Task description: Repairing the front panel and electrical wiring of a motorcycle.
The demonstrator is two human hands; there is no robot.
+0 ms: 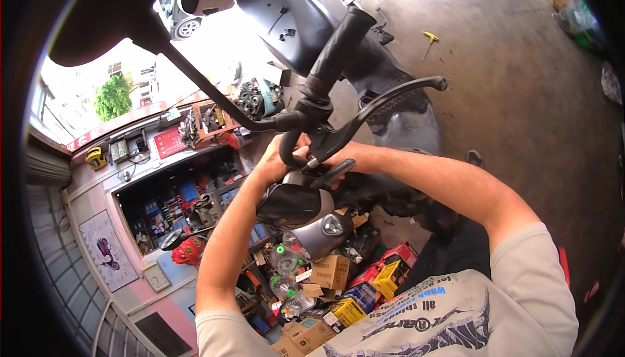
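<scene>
Head view: L hand (274,159) at handlebar (336,54) bend, R hand (344,155) partly hidden behind brake lever (390,99) base; can't tell how far open or what's held. Bar's on scooter (411,119); hands close together, prob. so one steadies.

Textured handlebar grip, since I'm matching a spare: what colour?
The textured handlebar grip is black, clearest in the head view.
</scene>
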